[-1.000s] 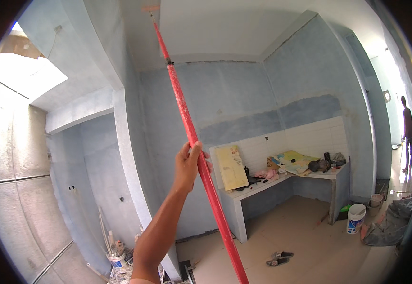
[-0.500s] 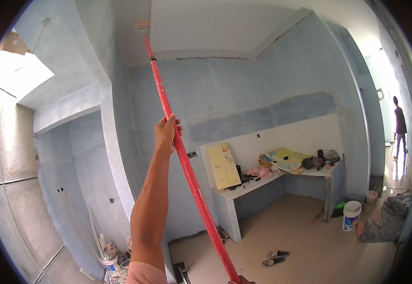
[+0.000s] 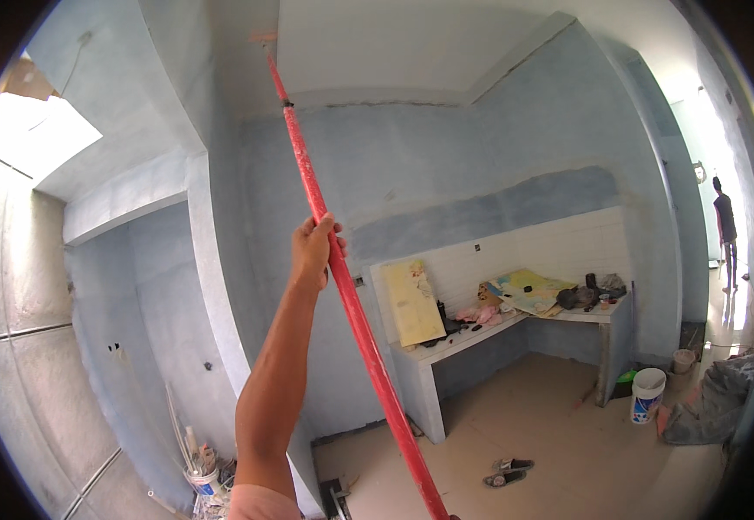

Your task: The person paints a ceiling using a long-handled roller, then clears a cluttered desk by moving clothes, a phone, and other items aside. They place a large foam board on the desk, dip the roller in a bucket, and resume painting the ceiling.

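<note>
Head view: left hand (image 3: pixel 314 250) tight around red pole (image 3: pixel 361 331), grip of right hand (image 3: pixel 454 517) unclear, blue-labelled white bucket (image 3: pixel 646 399).

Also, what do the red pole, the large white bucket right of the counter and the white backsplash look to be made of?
Red pole: probably painted metal, though fibreglass is possible; glossy red with pale scuffs or splatters.
White bucket: likely moulded plastic, smooth-sided with a coloured print.
Backsplash: apparently ceramic tile, white, judging by the faint grid lines; glazing is hard to confirm.
</note>
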Tool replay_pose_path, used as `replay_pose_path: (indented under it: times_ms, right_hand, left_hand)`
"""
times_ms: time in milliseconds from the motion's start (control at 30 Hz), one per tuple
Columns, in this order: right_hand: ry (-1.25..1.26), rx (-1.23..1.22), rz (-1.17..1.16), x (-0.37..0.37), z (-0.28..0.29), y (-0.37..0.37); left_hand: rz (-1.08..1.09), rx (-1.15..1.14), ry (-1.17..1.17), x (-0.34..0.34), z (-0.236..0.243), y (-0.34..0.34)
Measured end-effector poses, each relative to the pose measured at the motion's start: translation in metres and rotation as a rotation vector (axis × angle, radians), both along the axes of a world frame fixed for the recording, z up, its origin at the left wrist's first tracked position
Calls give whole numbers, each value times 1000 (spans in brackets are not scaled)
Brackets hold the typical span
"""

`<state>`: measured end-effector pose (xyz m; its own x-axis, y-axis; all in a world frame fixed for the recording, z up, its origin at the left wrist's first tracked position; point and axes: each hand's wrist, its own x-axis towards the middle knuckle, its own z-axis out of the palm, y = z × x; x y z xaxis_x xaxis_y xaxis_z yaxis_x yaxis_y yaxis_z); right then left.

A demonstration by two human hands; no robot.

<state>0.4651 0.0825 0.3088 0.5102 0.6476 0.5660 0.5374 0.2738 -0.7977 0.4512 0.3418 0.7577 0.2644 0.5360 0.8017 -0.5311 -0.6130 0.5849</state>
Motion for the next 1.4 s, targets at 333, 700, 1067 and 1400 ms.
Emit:
replay_pose_path:
  times_ms: [333,700,1067,1400]
  right_hand:
    - [-6,-6,-45,-12,-35,-17]
    - [-29,-40,-97,-39,-103,-124]
    - [198,-96,-95,-59,-172,-237]
    - [339,-123,-26,-60,-176,-278]
  left_hand:
    - [-45,18,53,-15,-20,-45]
    - [-131,168,142,-55,-75,-181]
    - [-234,231,180,-85,-117,-326]
    - [-392,179,278,-94,-139,-373]
